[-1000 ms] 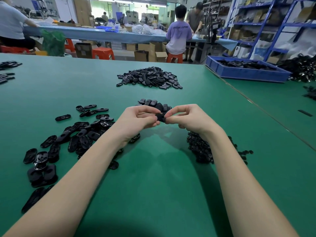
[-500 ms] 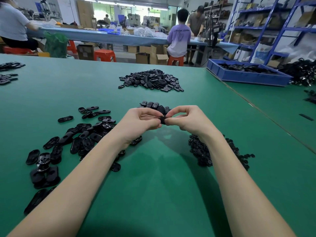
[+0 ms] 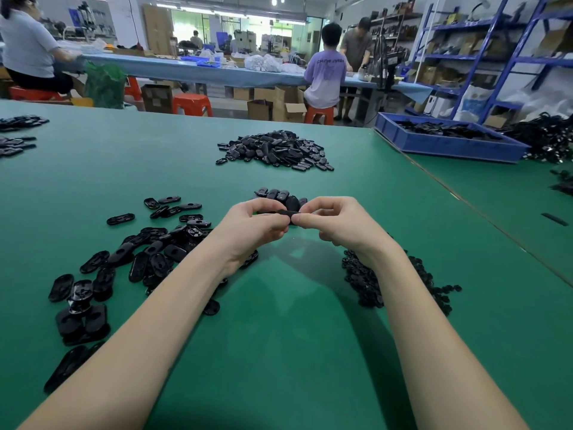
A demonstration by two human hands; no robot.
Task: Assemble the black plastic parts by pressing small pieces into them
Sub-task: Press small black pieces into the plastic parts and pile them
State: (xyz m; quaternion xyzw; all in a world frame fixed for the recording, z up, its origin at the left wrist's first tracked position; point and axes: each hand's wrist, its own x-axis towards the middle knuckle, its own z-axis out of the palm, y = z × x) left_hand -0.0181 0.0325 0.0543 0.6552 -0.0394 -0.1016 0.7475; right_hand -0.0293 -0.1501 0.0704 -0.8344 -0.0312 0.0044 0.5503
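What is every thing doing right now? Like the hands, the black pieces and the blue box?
left hand: grip pinched on the black part, held above the table.
right hand: grip pinched on the same part.
black part: held between both hands, mostly hidden.
oval parts at left: loose, scattered on the green table.
small pieces at right: heaped, partly behind the right arm.
far pile: heaped, untouched.
blue bin: open, black parts inside.
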